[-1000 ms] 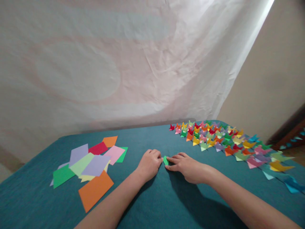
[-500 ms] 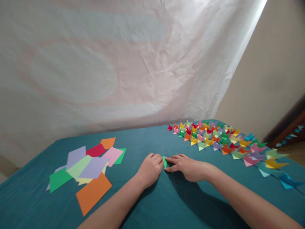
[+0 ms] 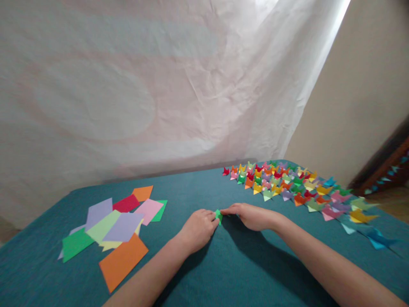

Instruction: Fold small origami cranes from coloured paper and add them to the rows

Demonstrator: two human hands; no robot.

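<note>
A small folded green paper piece sits between my two hands on the teal tablecloth. My left hand is curled, its fingertips pinching the green piece from the left. From the right, my right hand reaches in with fingers together, its fingertips touching the same piece.
Loose coloured paper squares lie scattered at the left, an orange one nearest. Several rows of small folded paper figures in many colours cover the right side up to the table's far edge. A white sheet hangs behind.
My right hand has lifted slightly off the cloth and now pinches the green piece from above. The left hand stays put. The view has shifted a little.
</note>
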